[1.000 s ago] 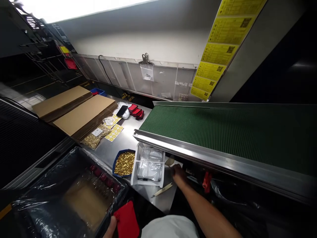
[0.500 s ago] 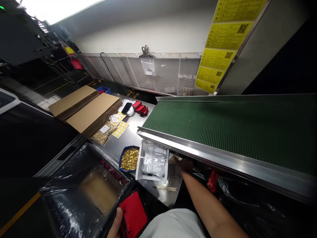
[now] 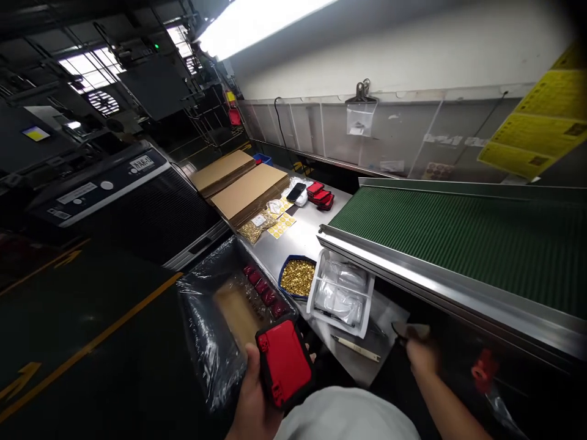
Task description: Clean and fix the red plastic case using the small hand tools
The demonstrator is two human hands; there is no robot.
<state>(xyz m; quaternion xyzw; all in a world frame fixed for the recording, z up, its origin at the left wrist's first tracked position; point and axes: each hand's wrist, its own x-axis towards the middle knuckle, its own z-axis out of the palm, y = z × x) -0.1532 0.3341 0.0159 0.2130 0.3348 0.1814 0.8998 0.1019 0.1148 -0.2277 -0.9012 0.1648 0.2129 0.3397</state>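
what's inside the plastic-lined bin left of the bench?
In the lined bin, a row of small red cases sits along the far side and bare brown bottom shows beside it. The left hand and its red case cover the near corner.

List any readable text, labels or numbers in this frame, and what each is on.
No text can be read for sure.
Yellow sheets on the wall: dark print, too blurred.
White labels on the grey machine: too small.
Tag on the bag of gold parts: too small.
Red case in the left hand: no text visible.
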